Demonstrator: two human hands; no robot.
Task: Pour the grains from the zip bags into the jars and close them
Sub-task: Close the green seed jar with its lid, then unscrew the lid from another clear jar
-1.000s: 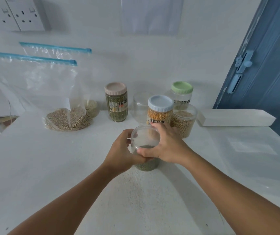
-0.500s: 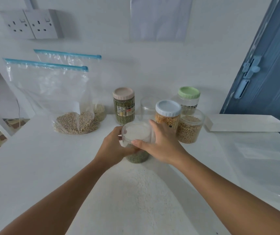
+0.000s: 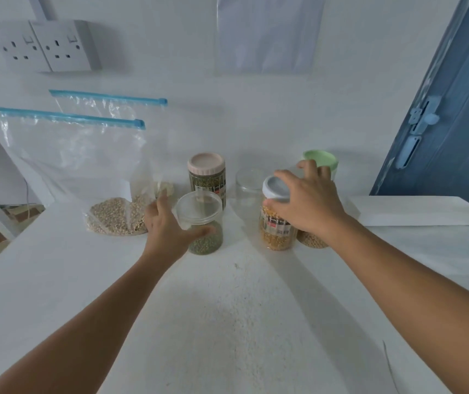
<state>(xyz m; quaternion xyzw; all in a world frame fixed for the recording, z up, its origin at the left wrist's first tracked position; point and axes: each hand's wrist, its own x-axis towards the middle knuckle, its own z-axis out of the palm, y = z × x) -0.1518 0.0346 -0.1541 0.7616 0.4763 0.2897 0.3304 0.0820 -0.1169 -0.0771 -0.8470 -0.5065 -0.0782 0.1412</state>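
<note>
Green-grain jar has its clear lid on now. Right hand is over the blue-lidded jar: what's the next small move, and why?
Probably lift the blue-lidded jar aside. The right hand is already spread over its lid, and it stands in front of the jar of pale grains, whose top is hidden here. The left hand is open beside the clear-lidded jar, so that jar looks finished.
</note>
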